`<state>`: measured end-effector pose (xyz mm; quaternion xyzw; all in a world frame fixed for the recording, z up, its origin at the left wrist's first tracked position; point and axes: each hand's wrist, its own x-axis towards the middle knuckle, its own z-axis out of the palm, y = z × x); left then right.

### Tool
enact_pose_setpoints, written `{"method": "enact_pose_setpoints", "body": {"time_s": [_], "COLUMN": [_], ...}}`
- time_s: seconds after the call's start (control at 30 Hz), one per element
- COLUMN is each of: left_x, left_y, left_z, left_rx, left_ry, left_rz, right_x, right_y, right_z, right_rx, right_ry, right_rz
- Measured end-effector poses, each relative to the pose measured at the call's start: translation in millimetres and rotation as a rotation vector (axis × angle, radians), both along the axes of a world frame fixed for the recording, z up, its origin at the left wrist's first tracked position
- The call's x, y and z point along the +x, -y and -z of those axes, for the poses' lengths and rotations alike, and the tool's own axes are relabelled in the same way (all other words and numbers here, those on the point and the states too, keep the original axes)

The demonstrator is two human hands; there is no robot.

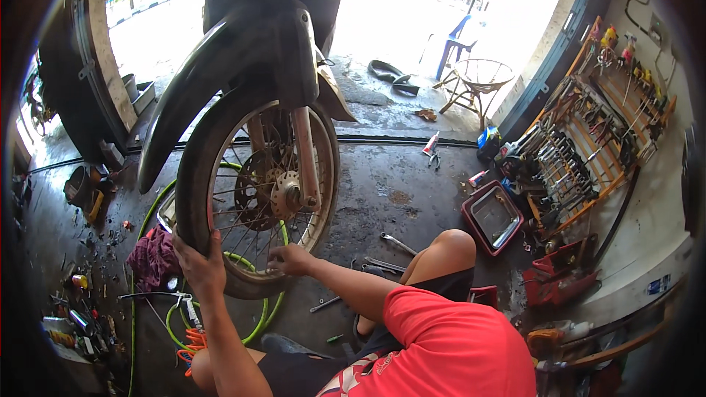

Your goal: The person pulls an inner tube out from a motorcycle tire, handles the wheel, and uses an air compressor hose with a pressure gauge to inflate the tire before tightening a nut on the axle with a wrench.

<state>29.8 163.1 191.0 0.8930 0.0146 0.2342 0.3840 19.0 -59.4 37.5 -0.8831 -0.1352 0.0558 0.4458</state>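
A motorbike's front wheel stands before me, with a worn black tyre (193,169), thin wire spokes and a brake disc (254,179) beside the hub. My left hand (200,265) grips the tyre low on its left side, the thumb up along the sidewall and the fingers wrapped round the tread. At the lower part of the wheel, my right hand (290,259) is closed by the rim among the spokes. Whatever its fingers pinch is too small to make out. Above the wheel are the rusty fork leg (306,154) and the dark mudguard (198,66).
A green air hose (273,310) loops under the wheel, near a maroon cloth (153,259) and an air gun (193,312). Spanners (397,242) lie by my right leg. A red-rimmed tray (493,217) and a wooden tool rack (581,154) stand right; loose cans and tools lie left.
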Motion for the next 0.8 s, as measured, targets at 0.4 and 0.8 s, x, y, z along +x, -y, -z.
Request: {"method": "enact_pose_setpoints", "body": {"time_s": [0.4,0.8], "left_x": [-6,-3], "left_y": [-2,-3], "left_z": [-12,-5], "left_rx": [-0.027,-0.013], "left_ry": [-0.009,0.053], "left_rz": [0.011,-0.029], "right_x": [8,7], "right_y": [-12,-10], "right_z": [-11,-22], "right_rx": [-0.211,-0.232], "right_ry": [-0.002,-0.058], "right_rz": [0.091,-0.088]}}
